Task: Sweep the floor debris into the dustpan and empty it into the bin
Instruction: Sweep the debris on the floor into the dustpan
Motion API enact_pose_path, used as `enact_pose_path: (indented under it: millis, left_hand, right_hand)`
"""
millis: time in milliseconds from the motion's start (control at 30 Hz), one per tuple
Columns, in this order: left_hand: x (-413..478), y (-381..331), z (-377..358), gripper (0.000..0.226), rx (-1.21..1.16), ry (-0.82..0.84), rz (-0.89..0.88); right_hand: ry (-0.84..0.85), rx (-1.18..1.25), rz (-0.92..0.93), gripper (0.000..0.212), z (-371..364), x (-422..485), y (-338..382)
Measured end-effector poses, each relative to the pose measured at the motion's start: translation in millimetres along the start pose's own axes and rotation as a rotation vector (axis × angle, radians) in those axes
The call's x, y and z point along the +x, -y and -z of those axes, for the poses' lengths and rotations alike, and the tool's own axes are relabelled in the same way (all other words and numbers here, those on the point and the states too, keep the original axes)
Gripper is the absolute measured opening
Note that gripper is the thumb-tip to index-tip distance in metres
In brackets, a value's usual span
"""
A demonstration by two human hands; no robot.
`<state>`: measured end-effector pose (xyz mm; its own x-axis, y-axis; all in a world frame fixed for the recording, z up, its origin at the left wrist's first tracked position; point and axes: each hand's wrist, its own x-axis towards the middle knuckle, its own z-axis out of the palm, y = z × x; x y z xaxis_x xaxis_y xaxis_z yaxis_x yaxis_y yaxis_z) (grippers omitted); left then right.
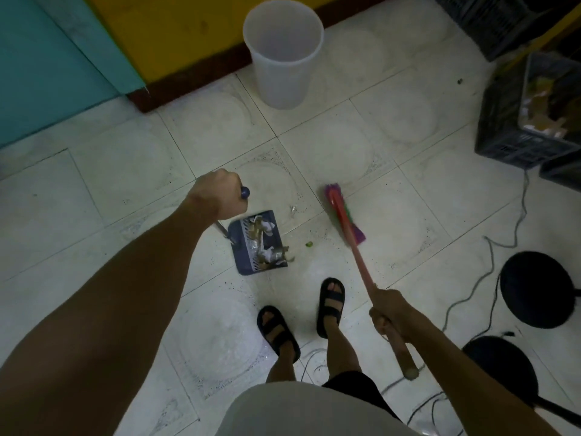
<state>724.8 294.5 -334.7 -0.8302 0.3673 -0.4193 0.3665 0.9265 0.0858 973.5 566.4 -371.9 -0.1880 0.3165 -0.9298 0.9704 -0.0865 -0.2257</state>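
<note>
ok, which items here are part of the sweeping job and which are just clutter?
Job: blue long-handled plastic dustpan in left hand; pink-handled broom with multicoloured bristles in right hand; white plastic bin; paper scraps in the pan; green scrap on floor.
Clutter: black plastic crates; black round stools; grey cables.

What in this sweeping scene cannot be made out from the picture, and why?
Head view only.
Too small and dim: the debris in the dustpan, unidentifiable scraps.
Too small: the green speck.
Hidden: the dustpan handle's middle, inside the left hand.
Blurred: the broom head.
Dim, cut off by the right edge: the crate contents.
</note>
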Motion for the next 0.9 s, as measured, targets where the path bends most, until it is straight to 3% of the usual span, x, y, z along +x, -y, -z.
enact_pose_path:
  millis: [167,300,500,733,900]
  left_hand:
    - [5,-7,0,0.028,-0.013,-0.019,-0.041]
    - [9,-5,2,0.026,-0.006,-0.034,-0.037]
    - [8,1,8,0.03,0.005,0.0,-0.009]
    - [1,8,15,0.032,-0.074,-0.008,0.084]
    - [2,1,14,0.03,-0.145,0.004,0.192]
  right_hand:
    - [0.056,-0.09,-0.027,0.03,-46,-13,-15]
    - [0.104,-0.145,-0.087,0.013,-79,-22,-6]
    - [0.207,0.141,-0.228,0.034,-84,-49,-4]
    - [0.146,-0.141,0.055,0.038,-12,-79,41]
    - [0.114,-0.231,0.256,0.029,21,-33,89]
